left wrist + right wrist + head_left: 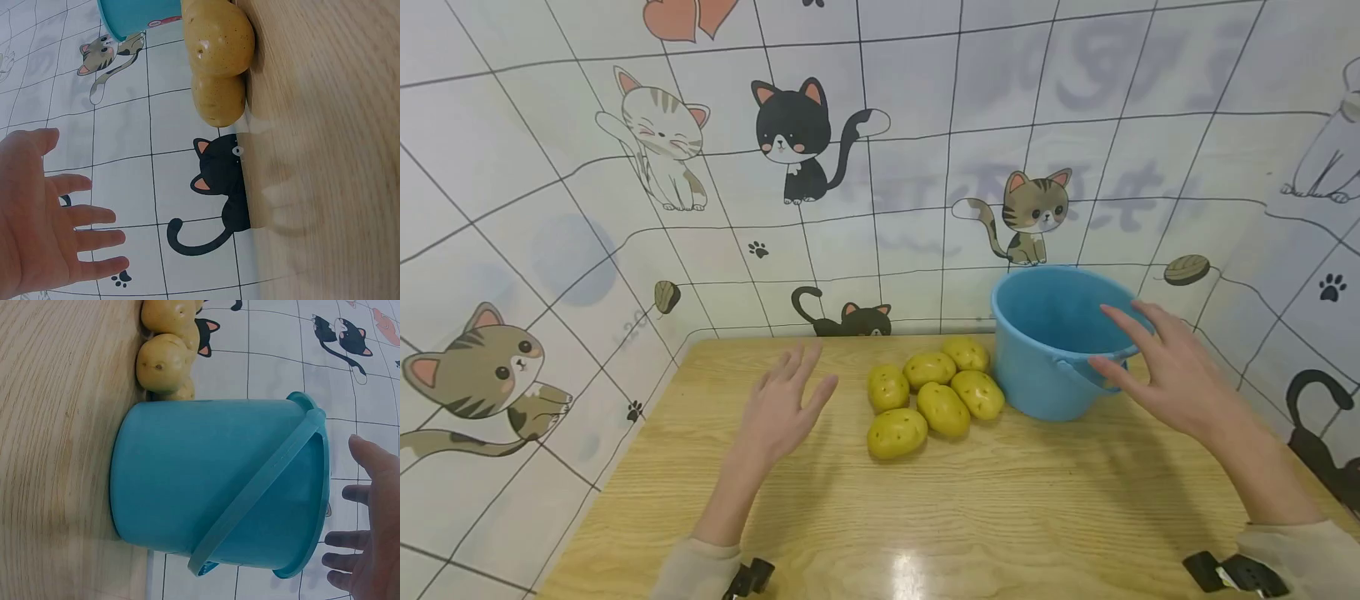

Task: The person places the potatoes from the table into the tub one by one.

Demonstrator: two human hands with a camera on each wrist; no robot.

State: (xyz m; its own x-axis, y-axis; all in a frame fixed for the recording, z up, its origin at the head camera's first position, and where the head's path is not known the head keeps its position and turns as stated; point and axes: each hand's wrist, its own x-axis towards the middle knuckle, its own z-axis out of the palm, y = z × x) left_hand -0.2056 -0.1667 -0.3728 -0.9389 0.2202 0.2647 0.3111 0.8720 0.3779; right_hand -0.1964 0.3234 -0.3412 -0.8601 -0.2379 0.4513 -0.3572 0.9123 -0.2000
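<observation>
Both hands are apart and holding nothing: left hand [781, 408] hovers left of the six potatoes [943, 409], right hand [1176, 375] just off the bucket's right side. Potatoes sit bunched on the table [970, 517], left of the bucket [1037, 367]. My worry: they're roundish, so a careless nudge could set one rolling, and a knock up high could tip the bucket. Can't see the bucket's bottom inside, the right hand hides some of the handle [256, 490] from above, and the left wrist view crops the bucket.
</observation>
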